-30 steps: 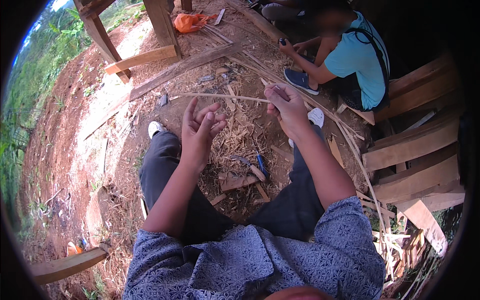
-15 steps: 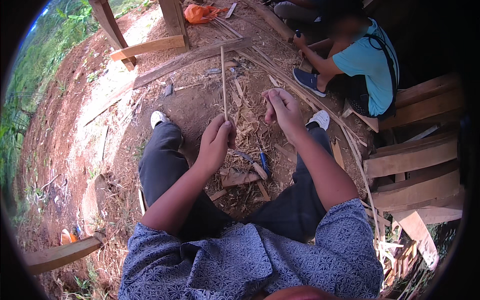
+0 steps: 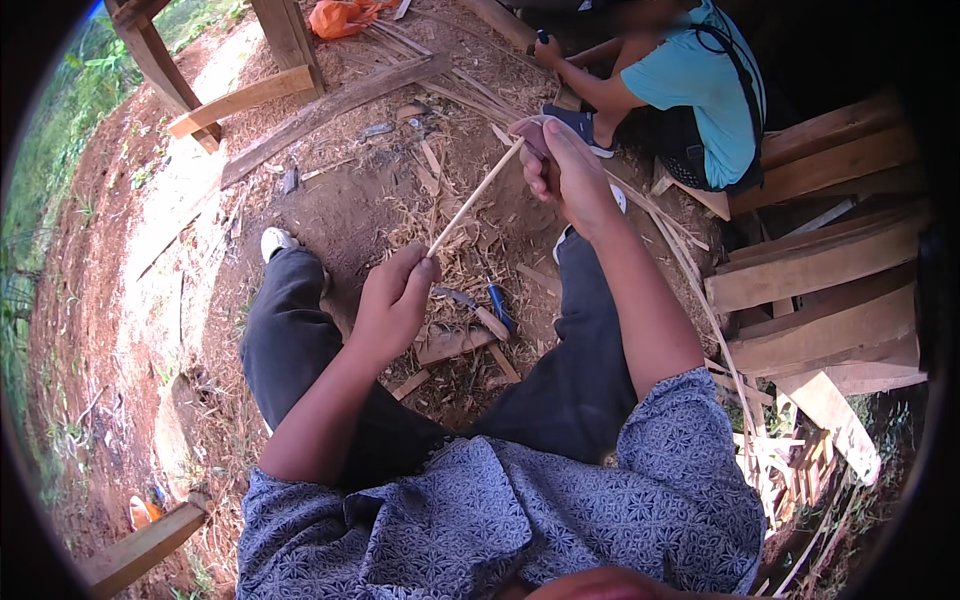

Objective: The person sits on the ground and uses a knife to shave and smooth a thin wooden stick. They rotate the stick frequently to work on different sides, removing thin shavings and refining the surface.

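A thin, pale wooden stick (image 3: pixel 474 200) slants up and to the right from my left hand (image 3: pixel 396 300), whose fingers are closed round its lower end. My right hand (image 3: pixel 572 180) pinches a small, folded brownish sheet (image 3: pixel 534 134) that looks like sandpaper. The stick's upper tip meets the sheet; whether the sheet wraps round it cannot be told. On the ground below, between my legs, lies a knife (image 3: pixel 484 315) with a curved blade and wooden handle. Beside it is a blue-handled tool (image 3: pixel 499 303). Both lie by a short wood block (image 3: pixel 452 343).
Wood shavings (image 3: pixel 462 262) litter the ground. A person (image 3: pixel 690 90) in a turquoise shirt sits at the far right, holding a small dark thing. Stacked planks (image 3: pixel 815 275) stand at the right. A long board (image 3: pixel 330 115), wooden posts (image 3: pixel 285 45) and an orange bag (image 3: pixel 340 17) are farther off.
The stick has tipped from nearly upright to a rightward slant, its tip now at the sheet in my right hand. The whole view has shifted, so the surroundings appear farther left and higher.
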Tool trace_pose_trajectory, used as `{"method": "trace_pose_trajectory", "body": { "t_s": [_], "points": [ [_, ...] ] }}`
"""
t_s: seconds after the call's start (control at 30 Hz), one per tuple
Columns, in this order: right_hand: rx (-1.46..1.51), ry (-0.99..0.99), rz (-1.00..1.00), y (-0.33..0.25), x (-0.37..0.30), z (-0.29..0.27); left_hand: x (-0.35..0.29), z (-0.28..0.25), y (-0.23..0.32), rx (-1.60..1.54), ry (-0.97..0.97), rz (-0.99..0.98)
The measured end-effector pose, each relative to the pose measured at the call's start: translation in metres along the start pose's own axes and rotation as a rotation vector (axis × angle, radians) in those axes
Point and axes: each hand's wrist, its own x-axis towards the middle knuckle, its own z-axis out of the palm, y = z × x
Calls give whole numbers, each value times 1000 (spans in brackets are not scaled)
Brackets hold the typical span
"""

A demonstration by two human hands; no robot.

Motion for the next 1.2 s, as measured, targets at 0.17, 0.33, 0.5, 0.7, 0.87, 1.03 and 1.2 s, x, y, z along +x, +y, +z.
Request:
{"method": "trace_pose_trajectory", "body": {
  "t_s": [0.17,0.33,0.5,0.7,0.87,1.03,1.2],
  "points": [
    [-170,-123,4,0,-3,6,1,0,3,18,-14,22],
    [-202,-147,84,10,-9,18,0,2,16,-43,-53,18],
    [9,-240,105,14,-9,18,-1,2,13,-159,-63,-12],
    [25,-229,129,18,-9,28,2,0,1,-597,-140,-169],
    [-156,-191,84,16,-5,21,3,0,7,-787,-134,-221],
    [-174,-236,77,16,-4,24,3,3,8,-672,-138,-232],
    [-361,-199,7,28,-1,23,4,4,10,55,17,-74]
  ]
}}
